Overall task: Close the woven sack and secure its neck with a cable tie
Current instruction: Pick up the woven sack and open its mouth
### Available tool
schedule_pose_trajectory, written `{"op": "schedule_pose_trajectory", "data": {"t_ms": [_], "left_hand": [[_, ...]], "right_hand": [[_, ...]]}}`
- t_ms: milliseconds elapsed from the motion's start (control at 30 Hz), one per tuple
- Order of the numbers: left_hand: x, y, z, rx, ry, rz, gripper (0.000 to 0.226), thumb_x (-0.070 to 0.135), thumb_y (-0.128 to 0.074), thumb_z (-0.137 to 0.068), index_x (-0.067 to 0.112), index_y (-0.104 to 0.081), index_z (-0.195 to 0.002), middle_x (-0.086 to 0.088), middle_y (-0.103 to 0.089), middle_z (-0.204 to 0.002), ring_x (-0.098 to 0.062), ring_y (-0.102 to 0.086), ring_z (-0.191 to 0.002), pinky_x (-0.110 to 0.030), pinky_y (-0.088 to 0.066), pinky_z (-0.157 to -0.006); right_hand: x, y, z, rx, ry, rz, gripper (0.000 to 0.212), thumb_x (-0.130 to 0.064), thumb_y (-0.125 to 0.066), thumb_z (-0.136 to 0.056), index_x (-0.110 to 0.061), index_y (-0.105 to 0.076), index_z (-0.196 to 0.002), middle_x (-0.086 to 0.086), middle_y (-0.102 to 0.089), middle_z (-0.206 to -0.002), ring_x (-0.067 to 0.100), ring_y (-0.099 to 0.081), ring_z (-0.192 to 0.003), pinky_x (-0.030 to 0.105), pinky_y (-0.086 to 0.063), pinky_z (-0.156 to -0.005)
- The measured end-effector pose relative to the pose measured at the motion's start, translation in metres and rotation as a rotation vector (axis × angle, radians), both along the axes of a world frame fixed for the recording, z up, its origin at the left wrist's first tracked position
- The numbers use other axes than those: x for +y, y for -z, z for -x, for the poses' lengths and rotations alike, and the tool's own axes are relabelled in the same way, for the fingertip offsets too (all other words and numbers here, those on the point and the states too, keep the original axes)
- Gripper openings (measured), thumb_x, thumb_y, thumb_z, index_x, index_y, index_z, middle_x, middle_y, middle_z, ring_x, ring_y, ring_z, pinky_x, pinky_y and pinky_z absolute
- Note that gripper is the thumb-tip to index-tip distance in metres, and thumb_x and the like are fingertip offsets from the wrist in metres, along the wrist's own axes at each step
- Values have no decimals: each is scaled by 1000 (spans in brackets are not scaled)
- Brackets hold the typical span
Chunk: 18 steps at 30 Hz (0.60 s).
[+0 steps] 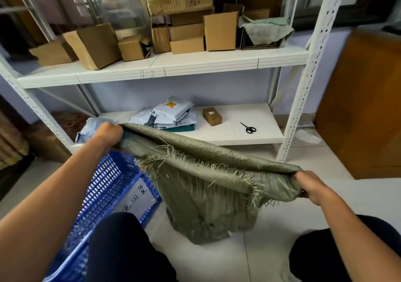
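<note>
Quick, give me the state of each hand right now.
Left hand: closed, gripping one end of the green woven sack at its mouth.
Right hand: closed, gripping the other end of the sack's mouth.

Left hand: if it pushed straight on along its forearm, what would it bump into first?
Probably the pile of pale mailer parcels on the lower shelf, just beyond the left hand gripping the woven sack; depth is hard to judge.

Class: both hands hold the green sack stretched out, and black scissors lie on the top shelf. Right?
No: the head view shows the scissors on the lower shelf, not the top. The left hand and right hand do hold the sack stretched.
</note>
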State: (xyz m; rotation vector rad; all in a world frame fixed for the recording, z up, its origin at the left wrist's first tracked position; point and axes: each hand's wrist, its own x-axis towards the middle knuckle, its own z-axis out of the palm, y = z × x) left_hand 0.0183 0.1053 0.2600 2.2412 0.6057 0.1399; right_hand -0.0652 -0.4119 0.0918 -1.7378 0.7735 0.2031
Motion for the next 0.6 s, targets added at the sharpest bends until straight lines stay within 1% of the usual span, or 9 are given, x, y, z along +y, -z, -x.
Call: {"op": "schedule_pose_trajectory", "data": {"t_ms": [33,133,233,333,400,433,500,567,600], "left_hand": [[-2,2,1,-28,-4,60,29,5,-45,-88,-7,-61,-109,-24,-65,-106,-38,-64,-81,-36,-59,-51],[-7,11,-8,-83,-47,284,33,3,-43,-92,-1,-62,-119,-23,-66,-110,-36,-64,-85,-48,-59,-62],[-16,15,-16,-50,-2,495,24,12,-42,-97,13,-65,-104,-15,-68,-103,-30,-66,-79,-47,-62,-54],[-15,21,-22,-4,4,533,22,19,-45,-95,15,-67,-94,-15,-72,-103,-32,-69,-84,-52,-61,-78],[-4,27,-30,8,-20,568,29,21,-48,-91,11,-70,-106,-16,-74,-112,-35,-71,-97,-54,-58,-92],[2,30,-34,10,-40,595,37,23,-48,-88,10,-70,-115,-16,-75,-115,-35,-72,-100,-53,-59,-89],[6,27,-33,-12,-90,629,40,21,-43,-89,12,-66,-121,-14,-76,-106,-31,-73,-88,-46,-64,-68],[-9,8,-16,-75,-95,686,31,14,-38,-95,14,-63,-113,-9,-71,-94,-25,-68,-77,-39,-61,-51],[-18,-2,-8,-105,-91,668,28,11,-38,-97,13,-63,-109,-8,-69,-93,-24,-66,-76,-38,-59,-51]], "right_hand": [[-1,-7,-2,-14,9,-20,24,-9,-43,-98,0,-63,-108,24,-69,-110,33,-65,-87,40,-57,-68],[-3,-24,-8,-41,41,-130,25,-20,-49,-98,-9,-67,-112,18,-74,-107,36,-70,-99,52,-60,-82],[2,-38,-10,-80,70,-288,30,-22,-41,-102,-13,-68,-111,14,-77,-102,32,-71,-99,51,-58,-85],[12,-48,-9,-90,77,-371,33,-21,-33,-105,-12,-64,-103,13,-74,-94,29,-68,-90,44,-55,-81],[20,-53,-9,-88,75,-409,34,-22,-31,-105,-11,-63,-100,14,-71,-95,28,-66,-88,43,-53,-80],[23,-54,-10,-91,71,-415,34,-23,-31,-105,-11,-63,-100,14,-70,-95,28,-67,-88,43,-54,-78],[26,-54,-15,-103,87,-409,34,-26,-34,-104,-12,-65,-101,13,-71,-94,29,-68,-87,42,-56,-76],[27,-60,-20,-102,69,-367,31,-31,-40,-100,-14,-66,-102,11,-72,-94,30,-69,-89,45,-58,-82],[26,-63,-24,-95,56,-300,30,-32,-43,-97,-15,-67,-103,10,-73,-95,30,-69,-91,46,-57,-86]]}}
